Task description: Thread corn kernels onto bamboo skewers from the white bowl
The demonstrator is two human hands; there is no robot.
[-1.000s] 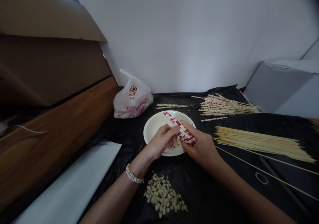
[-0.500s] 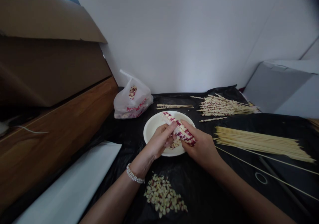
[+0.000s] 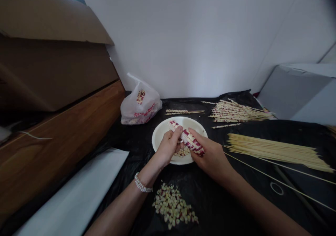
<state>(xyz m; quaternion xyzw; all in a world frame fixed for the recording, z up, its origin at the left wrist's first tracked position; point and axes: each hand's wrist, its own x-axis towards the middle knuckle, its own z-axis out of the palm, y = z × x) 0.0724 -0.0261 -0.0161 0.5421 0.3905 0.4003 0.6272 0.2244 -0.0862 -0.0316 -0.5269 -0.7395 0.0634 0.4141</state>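
Note:
A corn cob [image 3: 193, 142] with white and dark red kernels is tilted over a white bowl [image 3: 158, 132]. My left hand [image 3: 170, 142] grips its far left part, the thumb pressed on the kernels. Around the near right end wrap the fingers of my right hand [image 3: 210, 152]. Loose kernels [image 3: 183, 152] lie in the bowl beneath the cob, partly hidden by my hands. Closer to me, a pile of kernels [image 3: 173, 206] rests on the black plastic sheet [image 3: 215, 204].
A white plastic bag [image 3: 141, 108] stands behind the bowl to the left. Skewers threaded with kernels [image 3: 231, 111] lie at the back right, a few more [image 3: 178, 111] behind the bowl. Bare bamboo skewers [image 3: 278, 151] are at right. Cardboard [image 3: 52, 71] and a grey box [image 3: 296, 92] flank the sheet.
My left thumb has shifted up and left along the cob, uncovering more of its middle. Both hands keep hold of the cob above the bowl.

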